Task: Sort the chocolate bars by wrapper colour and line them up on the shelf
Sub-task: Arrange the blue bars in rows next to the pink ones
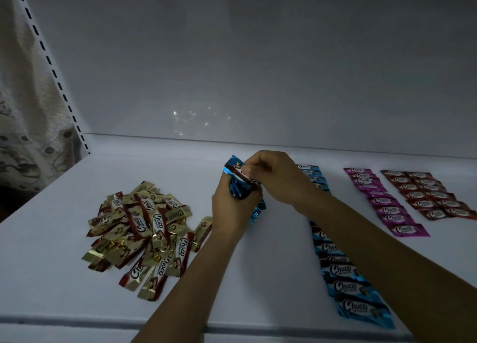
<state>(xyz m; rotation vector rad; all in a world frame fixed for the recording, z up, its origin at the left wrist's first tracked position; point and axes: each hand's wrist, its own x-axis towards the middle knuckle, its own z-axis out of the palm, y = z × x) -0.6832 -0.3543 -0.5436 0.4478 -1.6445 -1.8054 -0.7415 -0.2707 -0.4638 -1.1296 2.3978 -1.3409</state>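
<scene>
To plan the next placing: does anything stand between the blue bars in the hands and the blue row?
Nothing visible does. Nothing lies on the shelf between the held blue bars and the blue row; only the right forearm crosses over the row and hides its middle.

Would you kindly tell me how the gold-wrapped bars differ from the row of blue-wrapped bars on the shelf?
The gold bars lie in a loose heap, crossing at many angles; the blue bars lie in one neat overlapping row running front to back. The gold bars sit left on the shelf, the blue bars further right, partly hidden under a forearm. Both carry the Choco print.
</scene>
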